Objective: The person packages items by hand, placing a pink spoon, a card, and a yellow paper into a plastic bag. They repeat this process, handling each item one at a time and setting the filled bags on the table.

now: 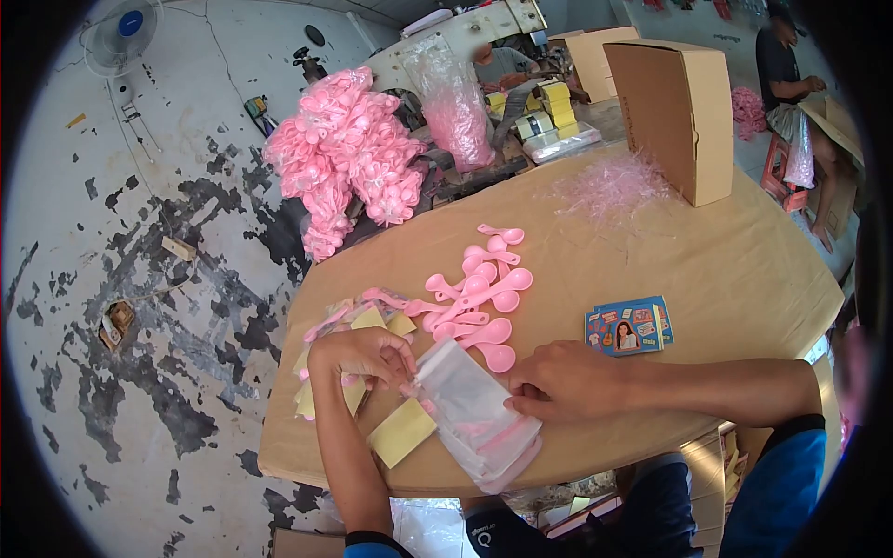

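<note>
A stack of clear plastic bags (474, 400) lies at the front edge of the table, with some pink showing through. My left hand (363, 358) is closed, its thumb and fingers pinching the upper left corner of the top bag. From the other side, my right hand (572, 379) has curled fingers, thumb and fingertips gripping the bag's right edge. Just below my left hand lies a yellow card (402, 433). Beyond the bags is a loose pile of pink plastic spoons (474, 290). More yellow cards and bagged spoons (353, 391) lie partly hidden under my left wrist.
Blue printed cards (628, 327) lie beyond my right forearm. Pink shredded strands (616, 189) sit beside a tall cardboard box (684, 121). A heap of bagged pink spoons (344, 153) rises at the back left, near a machine (456, 46). Another person (791, 84) sits far right.
</note>
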A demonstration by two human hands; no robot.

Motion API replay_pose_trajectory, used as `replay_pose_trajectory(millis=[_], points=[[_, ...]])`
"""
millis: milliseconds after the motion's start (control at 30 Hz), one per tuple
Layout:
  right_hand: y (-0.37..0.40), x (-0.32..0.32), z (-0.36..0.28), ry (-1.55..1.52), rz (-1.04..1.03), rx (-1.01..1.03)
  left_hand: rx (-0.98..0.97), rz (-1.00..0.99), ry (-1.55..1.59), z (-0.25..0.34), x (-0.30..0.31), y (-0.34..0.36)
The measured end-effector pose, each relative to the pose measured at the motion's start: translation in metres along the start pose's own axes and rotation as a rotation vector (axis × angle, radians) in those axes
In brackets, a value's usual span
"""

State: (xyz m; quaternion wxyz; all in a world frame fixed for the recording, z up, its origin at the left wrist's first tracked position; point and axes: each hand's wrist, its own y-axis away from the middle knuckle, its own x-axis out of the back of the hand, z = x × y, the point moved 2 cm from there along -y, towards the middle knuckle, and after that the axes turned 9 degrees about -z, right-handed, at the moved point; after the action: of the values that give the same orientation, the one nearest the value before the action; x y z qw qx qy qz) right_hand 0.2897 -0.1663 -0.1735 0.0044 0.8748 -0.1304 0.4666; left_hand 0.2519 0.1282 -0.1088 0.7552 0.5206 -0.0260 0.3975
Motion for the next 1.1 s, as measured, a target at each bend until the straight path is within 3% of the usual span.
replay_pose_trajectory(millis=[233,433,733,933,1033,1100], points=[[0.001,0.004,-0.002,0.0,-0.003,0.022,0.129,0.084,-0.163,0.011,-0.009,-0.023],[0.0,0.003,0.001,-0.004,-0.016,0.034,0.088,0.121,-0.165,-0.001,-0.004,-0.027],[0.0,0.004,-0.001,-0.005,-0.025,0.038,0.109,0.149,0.052,-0.016,0.008,-0.011],[0.0,0.007,-0.011,-0.009,-0.002,-0.073,-0.158,0.043,0.077,-0.029,0.014,-0.014],[-0.001,0.006,-0.015,0.011,-0.008,-0.14,-0.23,0.194,0.111,-0.034,0.022,0.003],[-0.002,0.0,-0.004,-0.03,0.016,-0.079,-0.134,0.37,0.106,-0.041,0.028,0.016]])
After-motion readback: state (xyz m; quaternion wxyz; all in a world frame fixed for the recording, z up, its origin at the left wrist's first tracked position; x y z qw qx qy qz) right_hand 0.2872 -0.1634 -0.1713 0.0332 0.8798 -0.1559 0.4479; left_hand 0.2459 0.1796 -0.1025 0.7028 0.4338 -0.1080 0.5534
